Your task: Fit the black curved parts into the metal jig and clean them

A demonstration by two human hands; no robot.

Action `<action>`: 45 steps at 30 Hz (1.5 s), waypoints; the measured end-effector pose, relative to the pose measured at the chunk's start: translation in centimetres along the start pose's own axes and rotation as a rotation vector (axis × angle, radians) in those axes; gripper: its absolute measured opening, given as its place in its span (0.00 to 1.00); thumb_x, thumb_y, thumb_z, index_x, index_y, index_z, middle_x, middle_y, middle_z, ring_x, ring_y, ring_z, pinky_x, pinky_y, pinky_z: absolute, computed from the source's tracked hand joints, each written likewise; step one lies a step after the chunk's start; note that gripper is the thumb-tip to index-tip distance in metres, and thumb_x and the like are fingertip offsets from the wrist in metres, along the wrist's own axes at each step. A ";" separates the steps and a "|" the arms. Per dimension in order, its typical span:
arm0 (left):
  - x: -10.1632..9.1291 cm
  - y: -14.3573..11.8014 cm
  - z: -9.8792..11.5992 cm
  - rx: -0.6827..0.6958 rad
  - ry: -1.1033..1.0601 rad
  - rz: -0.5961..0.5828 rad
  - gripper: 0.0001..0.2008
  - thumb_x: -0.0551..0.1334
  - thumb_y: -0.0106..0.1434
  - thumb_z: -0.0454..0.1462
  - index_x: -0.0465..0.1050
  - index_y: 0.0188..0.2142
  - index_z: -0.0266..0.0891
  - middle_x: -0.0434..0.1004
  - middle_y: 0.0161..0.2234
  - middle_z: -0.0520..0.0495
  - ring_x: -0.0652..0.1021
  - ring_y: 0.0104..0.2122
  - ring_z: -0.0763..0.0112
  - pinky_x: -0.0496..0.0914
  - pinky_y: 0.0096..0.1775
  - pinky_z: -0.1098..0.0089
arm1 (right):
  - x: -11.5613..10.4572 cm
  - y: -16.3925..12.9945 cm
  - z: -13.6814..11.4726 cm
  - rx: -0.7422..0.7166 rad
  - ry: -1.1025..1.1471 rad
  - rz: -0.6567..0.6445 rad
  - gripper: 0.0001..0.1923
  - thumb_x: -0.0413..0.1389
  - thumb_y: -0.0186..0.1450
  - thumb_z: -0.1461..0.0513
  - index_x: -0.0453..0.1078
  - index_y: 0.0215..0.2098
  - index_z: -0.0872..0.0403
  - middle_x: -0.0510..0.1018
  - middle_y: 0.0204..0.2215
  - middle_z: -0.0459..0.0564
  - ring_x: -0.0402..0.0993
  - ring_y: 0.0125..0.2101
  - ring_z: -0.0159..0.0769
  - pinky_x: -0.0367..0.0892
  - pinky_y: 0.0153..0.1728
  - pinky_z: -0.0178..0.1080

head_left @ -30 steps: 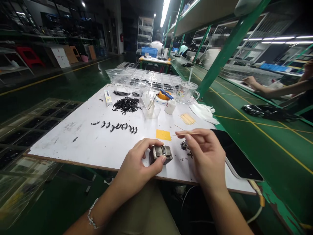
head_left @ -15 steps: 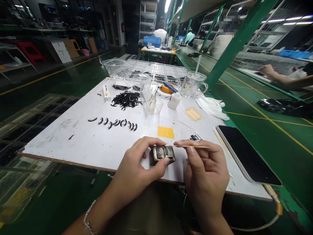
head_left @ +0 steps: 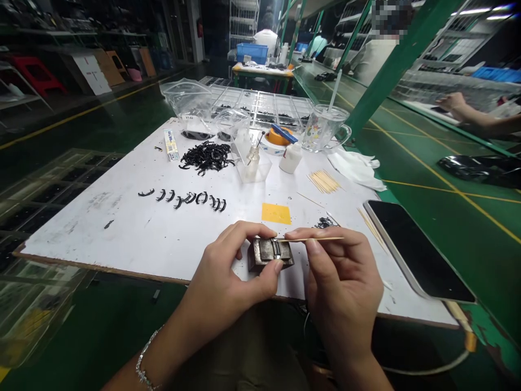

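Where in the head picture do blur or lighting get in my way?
Head view, centre: block and toothpick look fairly crisp, but the tip is too fine to judge. Head view, edges: red stool and a co-worker's arm are soft. Head view, top: ceiling lights are bright at right, left background is dark.

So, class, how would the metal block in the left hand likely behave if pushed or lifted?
The metal block is probably heavy for its size, given its dull metallic look. Its squat, straight-edged shape suggests it would slide rather than roll.
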State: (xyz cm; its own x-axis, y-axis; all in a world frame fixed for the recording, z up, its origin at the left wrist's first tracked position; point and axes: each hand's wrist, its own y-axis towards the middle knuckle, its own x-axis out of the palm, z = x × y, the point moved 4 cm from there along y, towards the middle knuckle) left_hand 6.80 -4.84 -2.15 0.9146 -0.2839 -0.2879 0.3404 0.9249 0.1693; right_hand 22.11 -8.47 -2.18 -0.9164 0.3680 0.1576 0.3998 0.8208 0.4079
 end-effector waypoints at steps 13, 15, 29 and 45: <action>0.1 0.1 -0.1 0.009 -0.009 -0.002 0.13 0.67 0.62 0.35 0.72 0.46 0.49 0.75 0.40 0.57 0.71 0.34 0.74 0.66 0.39 0.73 | 0.1 -0.2 0.1 0.011 -0.015 0.014 0.06 0.60 0.68 0.66 0.70 0.40 0.48 0.84 0.36 0.44 0.82 0.40 0.33 0.77 0.44 0.37; 0.1 0.2 -0.1 0.010 -0.008 -0.001 0.13 0.67 0.62 0.35 0.72 0.45 0.49 0.75 0.40 0.57 0.71 0.35 0.74 0.66 0.39 0.73 | 0.1 -0.2 0.1 0.009 -0.024 0.021 0.06 0.60 0.68 0.65 0.70 0.40 0.48 0.84 0.35 0.45 0.82 0.40 0.34 0.77 0.44 0.38; 0.1 0.0 -0.2 0.012 -0.008 0.009 0.13 0.67 0.62 0.35 0.72 0.46 0.49 0.75 0.40 0.57 0.71 0.34 0.75 0.66 0.38 0.74 | 0.0 -0.1 0.2 0.000 -0.002 0.022 0.06 0.60 0.67 0.66 0.71 0.40 0.48 0.84 0.36 0.45 0.83 0.39 0.34 0.77 0.44 0.38; 0.0 0.0 0.0 0.036 -0.002 0.013 0.12 0.66 0.62 0.35 0.72 0.46 0.46 0.77 0.43 0.56 0.75 0.39 0.73 0.68 0.45 0.73 | -0.3 -0.1 0.4 -0.022 0.006 0.059 0.06 0.61 0.66 0.67 0.71 0.39 0.50 0.85 0.35 0.45 0.82 0.38 0.34 0.76 0.43 0.38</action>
State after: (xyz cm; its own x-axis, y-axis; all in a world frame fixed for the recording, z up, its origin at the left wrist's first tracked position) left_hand 6.83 -4.84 -2.16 0.9192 -0.2727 -0.2841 0.3363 0.9189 0.2063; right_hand 22.31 -8.51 -2.65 -0.8915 0.4127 0.1871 0.4524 0.7883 0.4171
